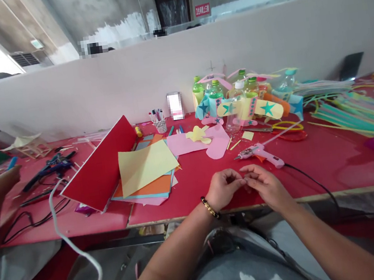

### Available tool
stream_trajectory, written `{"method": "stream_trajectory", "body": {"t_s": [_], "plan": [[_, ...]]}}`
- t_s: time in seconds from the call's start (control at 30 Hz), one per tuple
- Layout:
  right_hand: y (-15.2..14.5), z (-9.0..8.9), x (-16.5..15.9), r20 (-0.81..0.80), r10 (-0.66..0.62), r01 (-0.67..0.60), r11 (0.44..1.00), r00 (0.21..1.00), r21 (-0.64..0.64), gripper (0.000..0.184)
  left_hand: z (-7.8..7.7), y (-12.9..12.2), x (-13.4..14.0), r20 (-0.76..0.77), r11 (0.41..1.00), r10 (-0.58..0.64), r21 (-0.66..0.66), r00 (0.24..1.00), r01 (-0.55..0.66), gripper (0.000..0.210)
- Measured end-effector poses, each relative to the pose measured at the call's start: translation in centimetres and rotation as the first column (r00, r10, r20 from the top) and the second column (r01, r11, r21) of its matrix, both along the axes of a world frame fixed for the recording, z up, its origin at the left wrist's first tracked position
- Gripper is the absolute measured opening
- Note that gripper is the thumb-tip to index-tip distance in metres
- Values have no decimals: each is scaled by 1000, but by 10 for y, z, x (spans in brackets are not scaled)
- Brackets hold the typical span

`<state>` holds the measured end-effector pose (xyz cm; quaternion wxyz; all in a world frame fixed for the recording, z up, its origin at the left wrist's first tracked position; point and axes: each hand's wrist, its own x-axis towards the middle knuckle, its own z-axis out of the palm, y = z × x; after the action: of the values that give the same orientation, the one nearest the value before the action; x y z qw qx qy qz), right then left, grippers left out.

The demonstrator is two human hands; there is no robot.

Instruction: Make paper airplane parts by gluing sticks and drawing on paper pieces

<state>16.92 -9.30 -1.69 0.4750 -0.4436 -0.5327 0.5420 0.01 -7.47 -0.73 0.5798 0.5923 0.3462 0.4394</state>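
My hands: left hand (223, 188) and right hand (268, 185) meeting tip to tip above the near edge of the red table (321, 166), both curled in, honestly can't tell if they're pinching something tiny
Glue gun (261, 151): pink one, lying on the table just past my right hand
Yellow cutout (197, 134): on pink paper (220, 144), farther back
Bottles (251, 89): paper-decorated, bunched up behind the gun

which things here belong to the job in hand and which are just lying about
Probably the job's, lying near the hands:
- glue gun
- pink paper
- yellow cutout

Seemingly just lying about:
- pen cup
- red board
- coloured strips

Anything the hands pinch is too small to tell.
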Motion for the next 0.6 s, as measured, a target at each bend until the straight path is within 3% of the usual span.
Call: {"method": "stream_trajectory", "body": {"t_s": [0.23, 0.43, 0.6], "plan": [[1, 6, 2, -85, 153, -157, 987, 985, -44, 34, 4, -6, 0, 57, 988, -152, 11, 987, 152, 45], [2, -1, 8, -7, 167, -167, 985, 986, -39, 33, 14, -7, -15, -97, 994, 23, 106, 995, -12, 44], [1, -3, 9, 42, 221, -222, 975, 974, 18, 21, 31, 7, -55, -351, 975, 138, 211, 926, -66, 42]]}}
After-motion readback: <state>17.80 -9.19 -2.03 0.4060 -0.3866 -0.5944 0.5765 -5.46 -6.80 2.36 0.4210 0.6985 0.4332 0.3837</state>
